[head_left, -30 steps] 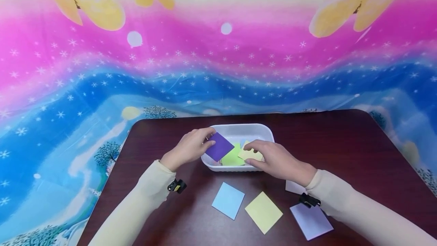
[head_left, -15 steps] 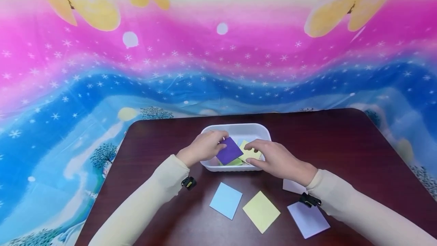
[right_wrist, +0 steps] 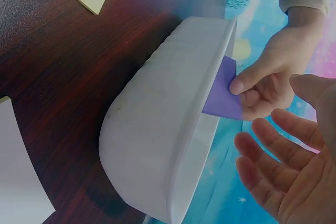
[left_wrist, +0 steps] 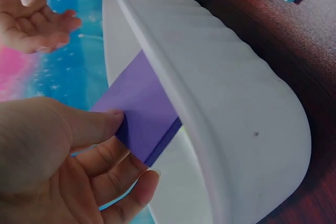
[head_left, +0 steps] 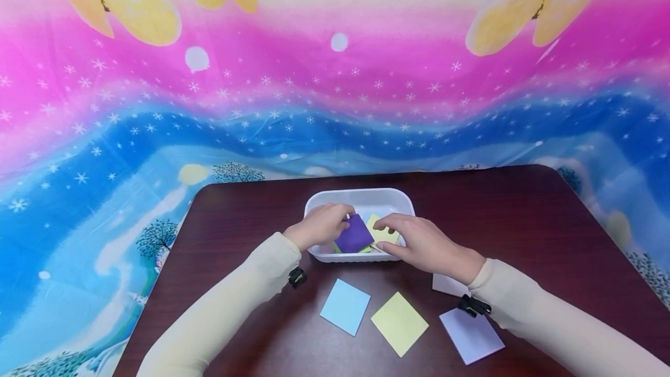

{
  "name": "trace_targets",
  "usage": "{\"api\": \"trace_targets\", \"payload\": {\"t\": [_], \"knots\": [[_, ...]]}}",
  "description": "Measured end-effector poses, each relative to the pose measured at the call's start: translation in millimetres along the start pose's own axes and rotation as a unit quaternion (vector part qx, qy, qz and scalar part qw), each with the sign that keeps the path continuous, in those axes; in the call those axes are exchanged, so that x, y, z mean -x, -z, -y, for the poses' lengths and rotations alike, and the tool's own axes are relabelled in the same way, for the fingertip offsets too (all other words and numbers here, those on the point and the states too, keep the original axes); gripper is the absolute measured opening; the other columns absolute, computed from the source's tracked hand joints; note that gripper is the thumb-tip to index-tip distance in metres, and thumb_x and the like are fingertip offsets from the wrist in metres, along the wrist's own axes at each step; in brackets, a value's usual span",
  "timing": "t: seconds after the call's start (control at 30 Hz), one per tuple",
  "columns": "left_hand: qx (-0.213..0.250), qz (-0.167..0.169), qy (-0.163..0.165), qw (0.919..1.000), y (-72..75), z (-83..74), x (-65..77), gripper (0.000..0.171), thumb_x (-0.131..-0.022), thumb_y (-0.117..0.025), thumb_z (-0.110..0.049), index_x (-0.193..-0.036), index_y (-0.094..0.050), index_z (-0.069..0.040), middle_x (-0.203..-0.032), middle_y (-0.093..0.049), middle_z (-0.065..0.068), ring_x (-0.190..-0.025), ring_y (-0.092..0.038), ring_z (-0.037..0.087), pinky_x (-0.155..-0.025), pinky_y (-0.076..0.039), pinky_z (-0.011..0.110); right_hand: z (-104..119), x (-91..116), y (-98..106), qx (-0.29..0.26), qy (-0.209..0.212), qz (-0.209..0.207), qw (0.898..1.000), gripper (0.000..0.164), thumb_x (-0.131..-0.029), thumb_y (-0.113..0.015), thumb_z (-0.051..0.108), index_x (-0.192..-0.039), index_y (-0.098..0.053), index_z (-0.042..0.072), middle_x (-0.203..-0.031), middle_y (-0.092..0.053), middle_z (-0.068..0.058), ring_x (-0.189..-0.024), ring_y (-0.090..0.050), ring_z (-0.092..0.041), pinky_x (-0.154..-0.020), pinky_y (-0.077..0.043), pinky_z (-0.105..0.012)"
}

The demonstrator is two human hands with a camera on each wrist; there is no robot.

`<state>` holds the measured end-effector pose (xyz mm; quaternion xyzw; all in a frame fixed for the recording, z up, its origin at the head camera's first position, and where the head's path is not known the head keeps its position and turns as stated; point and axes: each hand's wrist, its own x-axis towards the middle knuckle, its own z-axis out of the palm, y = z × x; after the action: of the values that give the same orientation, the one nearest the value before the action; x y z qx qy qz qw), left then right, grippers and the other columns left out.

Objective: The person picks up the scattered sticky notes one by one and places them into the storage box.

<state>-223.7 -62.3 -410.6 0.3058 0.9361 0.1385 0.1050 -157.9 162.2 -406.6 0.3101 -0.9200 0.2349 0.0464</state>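
My left hand (head_left: 319,226) pinches a purple sticky note pad (head_left: 355,234) between thumb and fingers, at the left side of a white plastic tray (head_left: 361,192). In the left wrist view the purple pad (left_wrist: 142,106) slants down past the tray's rim, its thick edge showing. My right hand (head_left: 431,243) hangs over the tray's right side, fingers relaxed and spread, holding nothing. Below its fingertips a pale yellow pad (head_left: 384,237) lies in the tray. Only a sliver of a green pad (head_left: 364,251) shows under the purple one.
On the dark wooden table (head_left: 251,214), in front of the tray, lie a light blue pad (head_left: 345,307), a yellow pad (head_left: 400,324) and a lilac pad (head_left: 473,339). Another pale pad (head_left: 449,285) is partly under the right wrist. A printed cloth (head_left: 335,103) hangs behind the table.
My left hand has carried the purple pad to the right and down into the tray, covering most of the green pad. The right hand has stayed over the tray, hardly moving.
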Motion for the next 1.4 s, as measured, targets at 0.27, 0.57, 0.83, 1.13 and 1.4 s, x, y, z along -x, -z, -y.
{"api": "trace_targets", "payload": {"t": [0.27, 0.57, 0.83, 1.13, 1.4], "knots": [[0.015, 0.038, 0.001, 0.9992, -2.0, 7.7, -1.2, 0.046, -0.091, -0.058, -0.029, -0.133, -0.051, -0.013, -0.116, -0.064, 0.004, -0.1, -0.059, 0.014, -0.087, -0.046, 0.031, 0.1, 0.2, -2.4, 0.003, 0.0, 0.008, 1.0, 0.037, -0.085, -0.064, 0.037, -0.117, -0.063, 0.018, -0.107, -0.065, 0.006, -0.091, -0.061, -0.012, -0.073, -0.05, -0.029], [0.025, 0.071, 0.007, 0.9972, 1.0, 9.5, 2.6, 0.058, -0.092, -0.053, -0.037, -0.144, -0.038, -0.014, -0.13, -0.057, 0.006, -0.114, -0.054, 0.016, -0.097, -0.04, 0.034, 1.7, -0.6, -2.1, -0.001, -0.004, 0.009, 1.0, 0.037, -0.085, -0.064, 0.037, -0.117, -0.063, 0.019, -0.109, -0.066, 0.002, -0.092, -0.061, -0.012, -0.074, -0.05, -0.031], [0.012, 0.005, -0.021, 0.9997, 5.5, 6.5, 8.1, 0.046, -0.093, -0.052, -0.039, -0.132, -0.052, -0.016, -0.119, -0.063, 0.003, -0.109, -0.057, 0.016, -0.093, -0.043, 0.036, 0.9, 1.7, 0.2, 0.003, -0.011, 0.01, 1.0, 0.038, -0.085, -0.065, 0.037, -0.117, -0.063, 0.018, -0.109, -0.066, 0.003, -0.092, -0.061, -0.012, -0.074, -0.051, -0.031], [-0.019, -0.043, -0.039, 0.9981, 6.1, -5.0, 23.1, 0.041, -0.092, -0.053, -0.038, -0.127, -0.058, -0.016, -0.114, -0.066, 0.001, -0.105, -0.06, 0.014, -0.09, -0.046, 0.035, -3.0, 4.0, 3.0, 0.009, -0.003, 0.002, 1.0, 0.039, -0.085, -0.064, 0.039, -0.117, -0.064, 0.017, -0.108, -0.066, 0.003, -0.091, -0.061, -0.011, -0.075, -0.051, -0.031], [-0.032, -0.09, -0.087, 0.9915, 6.1, -17.8, 35.2, 0.04, -0.092, -0.054, -0.036, -0.124, -0.059, -0.013, -0.113, -0.067, 0.002, -0.104, -0.061, 0.013, -0.089, -0.047, 0.033, -5.1, 12.4, 12.9, 0.014, -0.019, -0.013, 1.0, 0.039, -0.084, -0.066, 0.037, -0.117, -0.064, 0.016, -0.106, -0.066, 0.004, -0.09, -0.06, -0.01, -0.073, -0.05, -0.031]]}}
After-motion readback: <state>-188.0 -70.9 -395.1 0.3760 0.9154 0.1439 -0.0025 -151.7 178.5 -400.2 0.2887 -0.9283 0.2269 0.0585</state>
